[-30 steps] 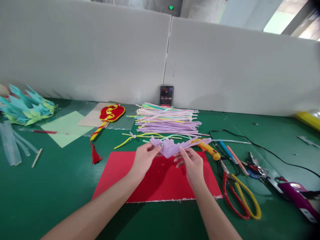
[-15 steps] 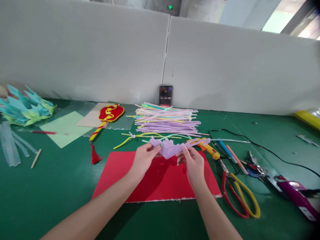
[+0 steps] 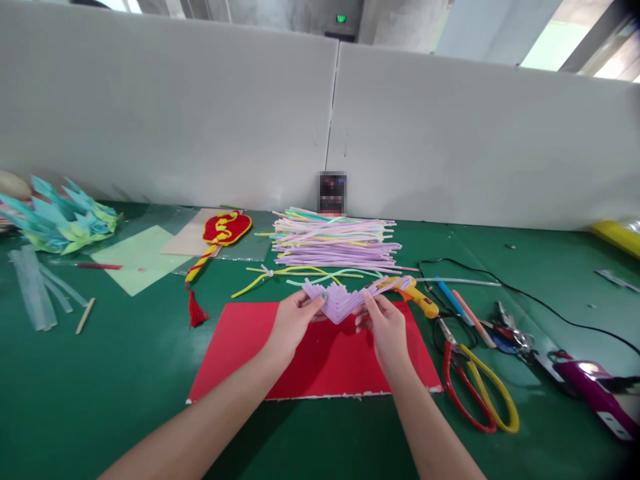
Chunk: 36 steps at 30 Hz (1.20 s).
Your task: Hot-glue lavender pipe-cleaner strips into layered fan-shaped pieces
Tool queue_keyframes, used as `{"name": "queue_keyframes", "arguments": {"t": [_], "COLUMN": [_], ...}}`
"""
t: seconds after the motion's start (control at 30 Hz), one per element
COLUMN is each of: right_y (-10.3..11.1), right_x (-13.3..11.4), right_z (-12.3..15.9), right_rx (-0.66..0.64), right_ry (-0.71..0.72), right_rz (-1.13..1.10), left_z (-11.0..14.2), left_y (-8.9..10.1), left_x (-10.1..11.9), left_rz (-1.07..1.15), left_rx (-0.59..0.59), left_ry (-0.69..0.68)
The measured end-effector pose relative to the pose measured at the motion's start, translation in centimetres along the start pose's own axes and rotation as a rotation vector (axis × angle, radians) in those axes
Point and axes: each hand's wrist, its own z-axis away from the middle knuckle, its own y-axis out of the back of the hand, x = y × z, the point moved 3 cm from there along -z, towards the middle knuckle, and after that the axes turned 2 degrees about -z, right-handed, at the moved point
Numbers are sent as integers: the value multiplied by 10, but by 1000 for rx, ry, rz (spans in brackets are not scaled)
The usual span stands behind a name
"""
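Note:
Between my hands is a lilac V-shaped piece (image 3: pixel 339 307) made of bent pipe cleaners laid side by side, its point toward me. My left hand (image 3: pixel 295 323) is closed on its left arm, thumb on top. My right hand (image 3: pixel 384 323) pinches the right arm, where longer loose ends stick out to the right. The piece is held above a red board (image 3: pixel 320 373) with a ragged white front edge. Behind it lie a bundle of pastel pipe cleaners (image 3: pixel 335 243) and a few loose yellow and green ones (image 3: pixel 295 270).
To the right lie a yellow glue gun (image 3: pixel 423 303), red-and-yellow-handled pliers (image 3: pixel 450 373), glue sticks (image 3: pixel 453 300), keys (image 3: pixel 520 340) and a purple tool (image 3: pixel 595 390). Leftward are a red fan with a tassel (image 3: pixel 227 230), green paper (image 3: pixel 143 257) and a teal paper decoration (image 3: pixel 65 217). A grey partition (image 3: pixel 165 120) stands behind.
The lilac piece has dipped slightly toward me, its V facing up more evenly. Both hands keep their hold. The view has shifted a little.

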Motion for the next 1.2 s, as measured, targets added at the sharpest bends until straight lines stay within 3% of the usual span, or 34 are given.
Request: {"name": "queue_keyframes", "arguments": {"t": [0.47, 0.67, 0.8, 0.9, 1.03, 1.1, 1.2], "right_y": [16, 25, 37, 39, 20, 13, 11], "right_x": [4, 10, 7, 3, 2, 5, 8], "right_z": [22, 22, 25, 30, 40, 43, 43], "right_rx": [-54, 2, 129, 176, -54, -139, -157], "right_ry": [-192, -177, -49, 164, 494, 554, 549], "right_rz": [44, 75, 185, 420, 697, 741, 743], "left_z": [21, 20, 16, 14, 12, 11, 12], "left_y": [9, 10, 9, 9, 10, 11, 12], "left_x": [-18, -22, -23, -23, -25, -26, -25], "left_rz": [-42, -97, -99, -98, -90, -89, -96], "left_rx": [20, 63, 64, 59, 61, 61, 44], "left_ry": [39, 79, 112, 136, 156, 161, 178]}}
